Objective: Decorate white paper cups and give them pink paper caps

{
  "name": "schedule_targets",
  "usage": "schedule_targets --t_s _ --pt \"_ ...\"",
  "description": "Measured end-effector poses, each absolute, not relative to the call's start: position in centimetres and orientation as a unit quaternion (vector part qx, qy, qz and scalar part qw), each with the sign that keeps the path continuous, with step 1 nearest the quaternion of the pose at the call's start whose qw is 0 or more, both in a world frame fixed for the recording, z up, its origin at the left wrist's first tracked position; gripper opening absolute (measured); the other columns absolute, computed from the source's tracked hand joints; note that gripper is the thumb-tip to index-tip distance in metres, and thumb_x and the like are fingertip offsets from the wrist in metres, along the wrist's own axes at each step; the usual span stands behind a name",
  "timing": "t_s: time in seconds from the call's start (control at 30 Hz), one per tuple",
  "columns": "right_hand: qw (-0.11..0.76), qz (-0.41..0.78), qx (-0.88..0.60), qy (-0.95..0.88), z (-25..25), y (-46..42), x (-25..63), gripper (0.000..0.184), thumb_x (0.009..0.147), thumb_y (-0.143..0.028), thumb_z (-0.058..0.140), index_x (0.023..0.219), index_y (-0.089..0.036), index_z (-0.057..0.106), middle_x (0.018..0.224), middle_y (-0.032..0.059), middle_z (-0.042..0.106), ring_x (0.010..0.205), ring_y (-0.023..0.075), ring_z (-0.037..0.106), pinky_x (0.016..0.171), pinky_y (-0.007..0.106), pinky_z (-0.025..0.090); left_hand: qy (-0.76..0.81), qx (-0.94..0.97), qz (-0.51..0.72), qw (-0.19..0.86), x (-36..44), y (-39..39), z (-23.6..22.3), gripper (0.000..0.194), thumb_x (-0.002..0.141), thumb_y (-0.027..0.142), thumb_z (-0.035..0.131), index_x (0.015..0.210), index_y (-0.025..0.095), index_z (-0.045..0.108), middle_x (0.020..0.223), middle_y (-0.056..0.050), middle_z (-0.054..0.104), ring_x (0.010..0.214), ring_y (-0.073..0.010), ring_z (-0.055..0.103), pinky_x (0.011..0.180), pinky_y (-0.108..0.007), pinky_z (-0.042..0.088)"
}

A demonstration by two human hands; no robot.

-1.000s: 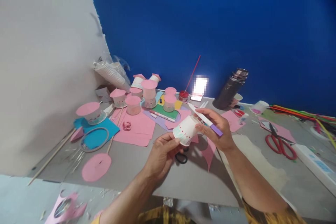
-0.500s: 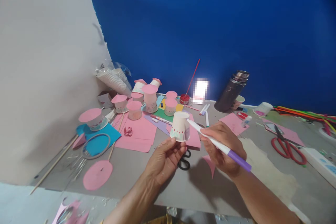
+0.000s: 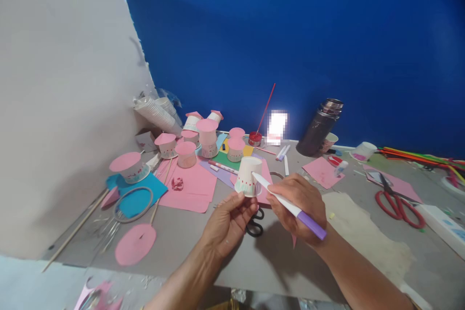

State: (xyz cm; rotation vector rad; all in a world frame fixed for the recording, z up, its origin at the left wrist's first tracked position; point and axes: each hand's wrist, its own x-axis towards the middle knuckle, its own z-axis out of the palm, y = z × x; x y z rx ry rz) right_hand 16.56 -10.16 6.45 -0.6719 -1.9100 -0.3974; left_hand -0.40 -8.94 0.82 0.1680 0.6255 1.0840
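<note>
A small white paper cup, upside down, is pinched near its rim by my left hand. Red dots ring the cup above pale green strokes. My right hand grips a white marker with a purple end like a pen, its tip at the cup's right side; whether it touches the paper I cannot tell. Below the cup show the black handles of scissors, partly hidden by my left hand. Several decorated cups with pink paper tops stand farther back to the left.
Pink sheets and a blue sheet lie at left. Behind stand a dark thermos, a red tin and a bright phone screen. Red-handled scissors and a white power strip lie at right.
The cup has been turned from tilted to upright in my left hand. My right hand has changed its hold on the marker and brought the tip to the cup's side.
</note>
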Motion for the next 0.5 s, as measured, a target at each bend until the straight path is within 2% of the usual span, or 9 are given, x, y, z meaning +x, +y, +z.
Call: schedule_targets --t_s 0.5 --pt "0.516 -0.161 -0.284 -0.792 6.40 -10.01 16.39 0.020 0.091 -0.007 0.064 0.107 -0.019 0.063 0.075 0.0032 0.073 0.061 0.0171 0.065 0.060 0.031 0.053 0.298 0.079 0.509 0.804 -0.33 -9.04 1.11 0.013 0.089 0.000 0.061 0.085 0.004 0.072 0.079 -0.013 0.075 0.068 -0.0166 0.073 0.067 -0.026 0.065"
